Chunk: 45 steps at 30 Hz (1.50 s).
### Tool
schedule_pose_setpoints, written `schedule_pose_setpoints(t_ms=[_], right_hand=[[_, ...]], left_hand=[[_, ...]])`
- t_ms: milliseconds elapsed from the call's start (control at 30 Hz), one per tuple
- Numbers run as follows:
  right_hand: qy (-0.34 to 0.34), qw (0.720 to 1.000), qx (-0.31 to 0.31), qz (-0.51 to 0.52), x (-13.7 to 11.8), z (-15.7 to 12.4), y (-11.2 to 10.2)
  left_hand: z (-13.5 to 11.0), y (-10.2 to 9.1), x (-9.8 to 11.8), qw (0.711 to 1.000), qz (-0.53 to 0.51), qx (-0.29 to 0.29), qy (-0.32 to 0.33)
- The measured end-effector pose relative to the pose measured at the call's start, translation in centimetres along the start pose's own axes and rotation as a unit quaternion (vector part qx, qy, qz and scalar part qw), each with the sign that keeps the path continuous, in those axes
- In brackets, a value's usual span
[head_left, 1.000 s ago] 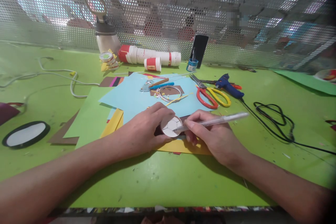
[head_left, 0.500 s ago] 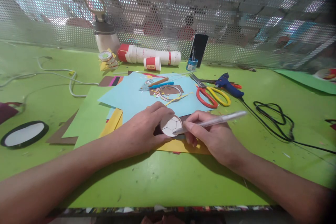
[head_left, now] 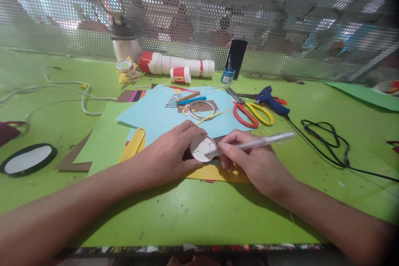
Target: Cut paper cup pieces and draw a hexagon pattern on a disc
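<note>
A small white paper disc with black football-pattern lines lies at the middle of the work area. My left hand grips its left edge, with the fingers over the top and the thumb below. In my right hand is a pale, see-through pen, its tip on the lower part of the disc. Under both hands are yellow paper and dark sheets. Just beyond lies light blue paper, with a ring, a blue pen and a protractor on it.
Scissors and a blue glue gun with a black cord lie to the right. Behind stand paper cups, a phone and a spray bottle, before a perforated metal screen. Green paper lies left.
The pen tip has shifted slightly left and up on the disc, and my right hand has moved a little with it. My left hand keeps its hold.
</note>
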State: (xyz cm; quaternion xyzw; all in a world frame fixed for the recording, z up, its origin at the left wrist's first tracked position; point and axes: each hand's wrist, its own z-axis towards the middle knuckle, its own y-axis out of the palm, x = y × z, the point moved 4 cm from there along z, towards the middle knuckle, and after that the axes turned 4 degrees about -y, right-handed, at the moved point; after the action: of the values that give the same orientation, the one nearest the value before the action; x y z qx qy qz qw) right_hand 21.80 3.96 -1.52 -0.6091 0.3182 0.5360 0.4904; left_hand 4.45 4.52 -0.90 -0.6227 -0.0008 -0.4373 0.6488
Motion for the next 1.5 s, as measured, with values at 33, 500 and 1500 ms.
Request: schedule_pose_setpoints(t_ms=[33,500,1500], right_hand=[[0.002,1.0,-0.001,-0.002,0.01,-0.03,0.0],[-0.003,1.0,0.002,-0.008,0.01,-0.02,-0.1],[0.009,1.0,-0.001,-0.018,0.01,-0.03,-0.1]], left_hand=[[0.04,0.0,-0.02,1.0,0.001,0.001,0.001],[0.06,0.17,-0.28,1.0,0.001,0.011,0.007],[-0.05,-0.03,0.32,0.999,0.032,0.013,0.035]])
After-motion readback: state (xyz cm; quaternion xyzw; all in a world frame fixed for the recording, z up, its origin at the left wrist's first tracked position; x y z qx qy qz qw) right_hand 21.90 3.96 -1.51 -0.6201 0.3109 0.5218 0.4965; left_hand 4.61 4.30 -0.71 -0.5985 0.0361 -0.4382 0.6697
